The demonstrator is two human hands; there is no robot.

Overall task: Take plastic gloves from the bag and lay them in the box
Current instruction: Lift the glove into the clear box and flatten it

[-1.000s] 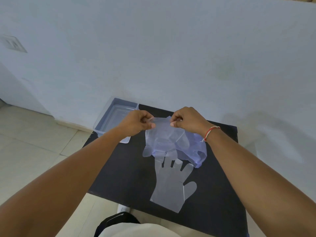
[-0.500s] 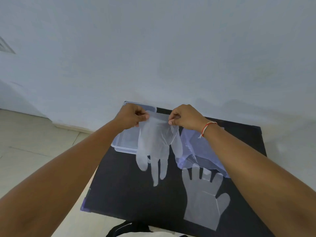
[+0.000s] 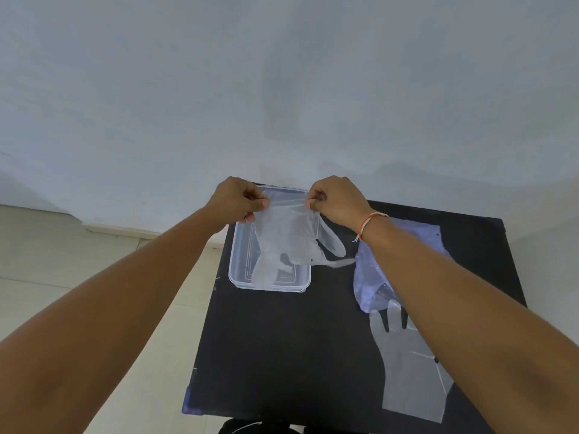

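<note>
A thin clear plastic glove (image 3: 289, 236) hangs by its cuff between my two hands. My left hand (image 3: 236, 200) pinches the cuff's left corner and my right hand (image 3: 333, 197) pinches its right corner. The glove droops into the clear plastic box (image 3: 239, 270) at the table's far left, some fingers inside, the thumb and one finger trailing over the right rim. The bluish plastic bag (image 3: 368, 277) lies to the right, partly under my right forearm. A second clear glove (image 3: 407, 371) lies flat on the table near the front right.
The black table (image 3: 282, 355) stands against a pale wall (image 3: 282, 89). Its left edge drops to a tiled floor (image 3: 94, 261). Something dark sits below the table's front edge (image 3: 244, 427).
Both hands carried the glove left and away from the bag, from hanging over the bare table to over the box. Its fingers now droop into the box.
</note>
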